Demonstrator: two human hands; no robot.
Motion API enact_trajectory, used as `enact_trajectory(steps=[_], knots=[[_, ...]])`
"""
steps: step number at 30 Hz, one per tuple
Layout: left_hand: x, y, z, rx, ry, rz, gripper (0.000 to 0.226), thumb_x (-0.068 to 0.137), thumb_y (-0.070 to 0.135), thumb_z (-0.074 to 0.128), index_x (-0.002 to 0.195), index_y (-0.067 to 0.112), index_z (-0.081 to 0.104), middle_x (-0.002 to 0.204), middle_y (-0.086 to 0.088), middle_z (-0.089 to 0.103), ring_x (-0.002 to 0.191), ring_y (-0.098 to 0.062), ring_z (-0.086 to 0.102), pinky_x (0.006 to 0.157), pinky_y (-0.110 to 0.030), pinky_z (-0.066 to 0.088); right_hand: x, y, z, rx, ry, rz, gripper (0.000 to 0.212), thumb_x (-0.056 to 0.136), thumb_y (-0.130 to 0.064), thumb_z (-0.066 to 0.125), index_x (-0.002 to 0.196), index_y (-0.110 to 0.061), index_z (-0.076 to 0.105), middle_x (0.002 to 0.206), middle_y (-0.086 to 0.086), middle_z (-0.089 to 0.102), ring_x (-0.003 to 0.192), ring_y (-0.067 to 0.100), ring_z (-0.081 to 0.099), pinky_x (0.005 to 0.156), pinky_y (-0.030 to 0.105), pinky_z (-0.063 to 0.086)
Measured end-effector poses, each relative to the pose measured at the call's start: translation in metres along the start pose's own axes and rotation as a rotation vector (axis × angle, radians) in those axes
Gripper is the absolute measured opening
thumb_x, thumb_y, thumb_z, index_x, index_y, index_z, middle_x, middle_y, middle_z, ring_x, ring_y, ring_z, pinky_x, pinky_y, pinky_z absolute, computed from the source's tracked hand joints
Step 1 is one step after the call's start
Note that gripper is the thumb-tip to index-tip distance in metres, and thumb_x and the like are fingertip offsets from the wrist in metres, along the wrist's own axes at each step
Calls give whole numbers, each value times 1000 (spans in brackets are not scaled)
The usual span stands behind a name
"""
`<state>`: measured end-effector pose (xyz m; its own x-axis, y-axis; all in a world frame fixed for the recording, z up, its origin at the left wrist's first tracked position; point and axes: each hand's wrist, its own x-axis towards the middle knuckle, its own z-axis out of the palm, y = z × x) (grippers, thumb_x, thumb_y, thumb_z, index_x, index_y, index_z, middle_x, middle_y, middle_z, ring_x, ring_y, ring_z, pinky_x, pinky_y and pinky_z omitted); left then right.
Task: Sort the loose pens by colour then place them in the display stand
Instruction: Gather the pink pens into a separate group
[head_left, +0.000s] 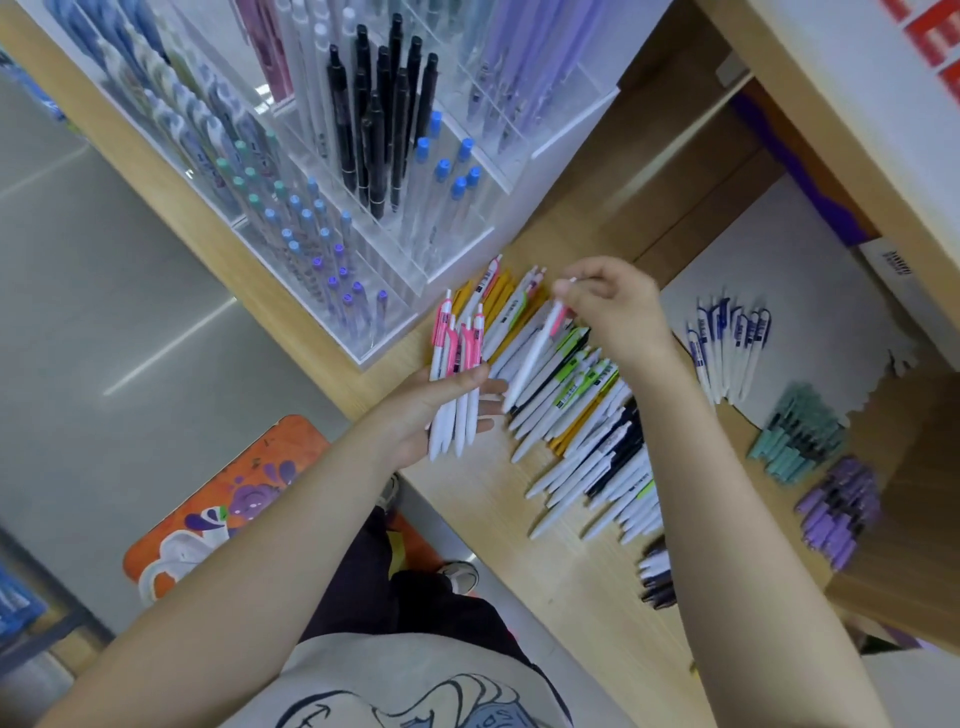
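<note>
Pink pens (457, 374) (a bunch) gripped in left hand (441, 410), right hand (618, 306) pinching 1 more (540, 348)

A light wooden counter (524, 499) carries a clear acrylic display stand (363, 218) at its far left, stocked with upright pens. Beside the stand lies a loose heap of mixed pens (576, 410), white-barrelled with yellow, green, pink and dark clips. Further right, a white sheet (810, 291) holds a row of blue-clipped pens (727, 348), with teal pens (800, 436) and purple pens (839, 512) grouped nearby.
</note>
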<state>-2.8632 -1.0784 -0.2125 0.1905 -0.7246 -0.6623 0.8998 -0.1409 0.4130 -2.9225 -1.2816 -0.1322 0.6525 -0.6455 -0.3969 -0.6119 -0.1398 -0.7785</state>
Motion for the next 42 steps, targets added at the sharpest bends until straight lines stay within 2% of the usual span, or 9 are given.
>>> enact_trajectory(steps=[5, 9, 13, 19, 25, 30, 36, 39, 42], knots=[[7, 3, 12, 143, 69, 43, 20, 86, 15, 69, 104, 7, 68, 88, -8, 74, 73, -16, 73, 64, -26, 59, 7, 11, 20, -23, -51, -70, 26, 95, -24, 66, 117, -11, 68, 97, -3, 71, 77, -6, 62, 73, 11, 45], [11, 2, 4, 167, 140, 57, 12, 92, 9, 67, 103, 3, 69, 86, -9, 74, 71, -17, 72, 64, -26, 59, 41, 34, 17, -263, 63, -40, 40, 93, -39, 66, 125, -16, 64, 123, 0, 60, 116, 14, 54, 98, 30, 44], [13, -3, -2, 188, 192, 50, 23, 91, 11, 70, 111, 1, 69, 96, -13, 74, 76, -18, 73, 70, -28, 61, 68, 42, 25, -566, -111, -31, 76, 81, -63, 67, 137, -14, 52, 148, 8, 39, 140, 25, 30, 113, 44, 31], [12, -4, -3, 180, 186, 68, 20, 92, 11, 68, 111, 3, 68, 90, -8, 75, 76, -18, 74, 70, -27, 61, 72, 39, 30, -387, -8, -67, 45, 74, -46, 82, 103, -22, 58, 111, -2, 52, 108, 18, 50, 89, 33, 45], [9, -3, -1, 200, 196, 73, 24, 92, 10, 69, 114, 1, 67, 95, -11, 75, 79, -19, 73, 74, -28, 61, 49, 23, 19, 12, 114, -19, 12, 89, -28, 72, 90, -22, 61, 75, -14, 67, 63, 0, 57, 68, 27, 49], [2, -1, 7, 276, 137, 91, 29, 88, 8, 73, 116, 2, 67, 100, -14, 74, 87, -21, 73, 77, -30, 58, 9, 3, -21, 243, 217, -55, 8, 93, -18, 67, 98, -13, 63, 75, 0, 66, 60, 11, 59, 59, 26, 52], [-7, -3, 47, 384, 2, 80, 16, 85, 17, 73, 101, 14, 70, 87, 1, 77, 87, -14, 73, 81, -29, 58, -36, 12, -17, 222, -30, -33, 15, 88, -17, 74, 90, -11, 61, 70, 8, 64, 52, 17, 57, 50, 27, 48], [-7, -9, 67, 397, -53, 56, 32, 72, 22, 79, 100, 12, 68, 80, -3, 74, 78, -21, 71, 90, -43, 57, -52, 19, -9, 299, -18, 7, 19, 85, -16, 77, 92, -8, 61, 70, 6, 61, 52, 12, 55, 50, 25, 47], [-7, -15, 75, 446, -71, -11, 35, 69, 16, 88, 97, 13, 66, 72, -2, 71, 69, -18, 68, 75, -37, 55, -64, 34, -16, 321, 53, 17, 22, 85, -23, 77, 100, -16, 62, 84, -1, 64, 68, 9, 60, 62, 24, 50]])
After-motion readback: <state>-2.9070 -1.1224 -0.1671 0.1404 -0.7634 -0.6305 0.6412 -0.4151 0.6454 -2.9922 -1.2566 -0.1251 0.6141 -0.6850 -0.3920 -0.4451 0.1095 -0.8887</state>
